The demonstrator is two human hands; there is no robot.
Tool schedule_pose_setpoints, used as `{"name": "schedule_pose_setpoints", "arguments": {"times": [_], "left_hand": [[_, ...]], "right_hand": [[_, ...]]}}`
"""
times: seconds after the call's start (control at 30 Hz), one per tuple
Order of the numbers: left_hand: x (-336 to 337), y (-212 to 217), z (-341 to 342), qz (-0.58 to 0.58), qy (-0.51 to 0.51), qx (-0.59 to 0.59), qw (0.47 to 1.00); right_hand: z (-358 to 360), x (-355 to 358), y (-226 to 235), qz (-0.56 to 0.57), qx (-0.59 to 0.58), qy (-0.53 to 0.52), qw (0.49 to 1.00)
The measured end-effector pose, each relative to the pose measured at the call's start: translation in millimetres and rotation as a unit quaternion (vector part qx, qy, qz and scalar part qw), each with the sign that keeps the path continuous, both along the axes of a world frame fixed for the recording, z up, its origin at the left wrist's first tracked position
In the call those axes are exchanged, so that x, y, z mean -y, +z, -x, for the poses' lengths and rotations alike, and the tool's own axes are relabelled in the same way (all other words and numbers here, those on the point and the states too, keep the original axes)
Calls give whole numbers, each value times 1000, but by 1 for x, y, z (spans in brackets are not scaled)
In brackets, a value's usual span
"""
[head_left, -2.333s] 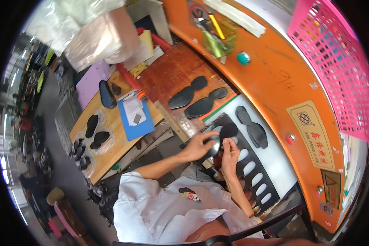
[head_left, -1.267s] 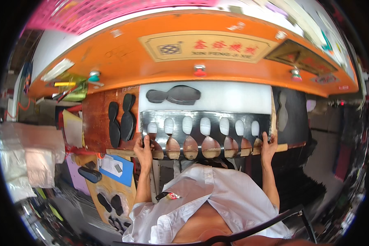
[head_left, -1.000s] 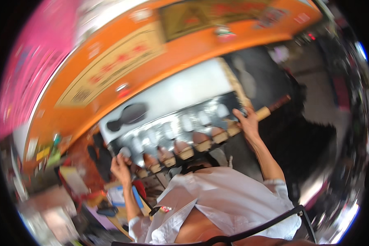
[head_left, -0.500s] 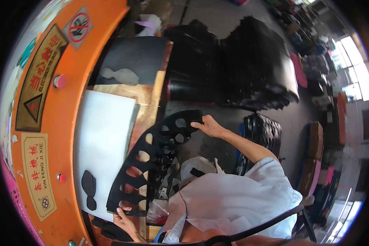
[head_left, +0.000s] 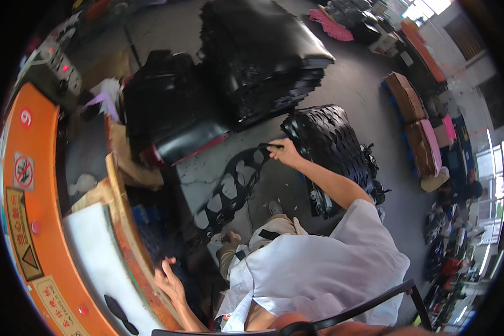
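A black sheet scrap (head_left: 239, 194) with rows of oval cut-outs hangs in the air, its upper end pinched in my right hand (head_left: 285, 153). The rest of it droops down and to the left, over the floor. My left hand (head_left: 171, 284) is off the sheet, fingers apart and holding nothing, beside the wooden edge of the worktable (head_left: 130, 246). Close to my right hand stands a stack of similar perforated black sheets (head_left: 336, 145). On the white board (head_left: 87, 238) at the left lie dark sole-shaped pieces (head_left: 119, 313).
An orange machine (head_left: 39, 168) with buttons runs along the left. Ahead rise a tall pile of black sheets (head_left: 263, 42) and a lower black pile (head_left: 162, 101) with a roll in front. Cardboard boxes (head_left: 406, 98) stand at the right, on the grey floor (head_left: 364, 84).
My left hand has let go of the sheet's lower end. My right hand has carried the sheet away from the worktable, towards the perforated stack. The view has turned right.
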State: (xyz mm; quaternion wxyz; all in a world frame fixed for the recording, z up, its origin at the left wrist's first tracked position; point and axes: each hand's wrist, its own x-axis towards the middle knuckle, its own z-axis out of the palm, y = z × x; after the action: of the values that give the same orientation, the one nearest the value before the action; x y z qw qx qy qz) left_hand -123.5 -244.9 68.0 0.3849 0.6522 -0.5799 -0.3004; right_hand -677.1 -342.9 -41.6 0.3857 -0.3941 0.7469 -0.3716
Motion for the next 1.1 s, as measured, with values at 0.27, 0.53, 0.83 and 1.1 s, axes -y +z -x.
{"name": "schedule_pose_setpoints", "arguments": {"times": [0.27, 0.53, 0.83, 1.1], "left_hand": [[96, 23, 235, 78, -200, -52, 975], [16, 20, 422, 38, -568, -106, 815], [-54, -92, 501, -194, -699, 72, 685], [-46, -106, 339, -298, -280, -70, 910]], "right_hand": [[254, -70, 98, 188, -45, -153, 969], [455, -332, 169, 249, -94, -376, 888], [513, -681, -157, -344, -384, -221, 828], [104, -319, -328, -189, 367, -175, 894]]}}
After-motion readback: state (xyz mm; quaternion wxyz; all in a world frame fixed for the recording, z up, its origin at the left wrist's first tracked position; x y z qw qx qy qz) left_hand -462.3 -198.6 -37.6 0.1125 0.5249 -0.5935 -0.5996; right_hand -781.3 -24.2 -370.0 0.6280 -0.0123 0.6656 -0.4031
